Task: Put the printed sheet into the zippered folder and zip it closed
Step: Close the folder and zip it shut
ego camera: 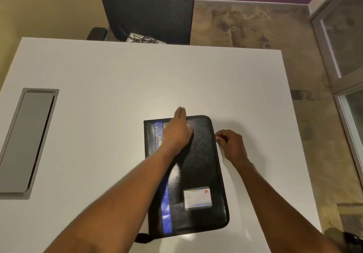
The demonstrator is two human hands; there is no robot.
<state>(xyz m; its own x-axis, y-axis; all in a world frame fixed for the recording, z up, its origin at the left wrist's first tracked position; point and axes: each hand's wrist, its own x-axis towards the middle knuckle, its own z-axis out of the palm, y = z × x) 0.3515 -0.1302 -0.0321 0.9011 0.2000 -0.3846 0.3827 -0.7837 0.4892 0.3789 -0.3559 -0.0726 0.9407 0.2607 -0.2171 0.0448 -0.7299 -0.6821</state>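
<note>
A black zippered folder [198,166] with a blue stripe and a small card window lies closed flat on the white table [117,87]. My left hand [179,131] rests flat on its upper cover, fingers stretched out past the far edge. My right hand [231,144] is at the folder's right edge near the top corner, fingertips pinched together at the zipper line; the zipper pull itself is too small to make out. No printed sheet is visible anywhere on the table.
A grey cable hatch [27,140] is set into the table at the left. A black mesh office chair [149,9] stands beyond the far edge. The table's right edge drops to patterned floor, with a glass door frame [337,56] further right.
</note>
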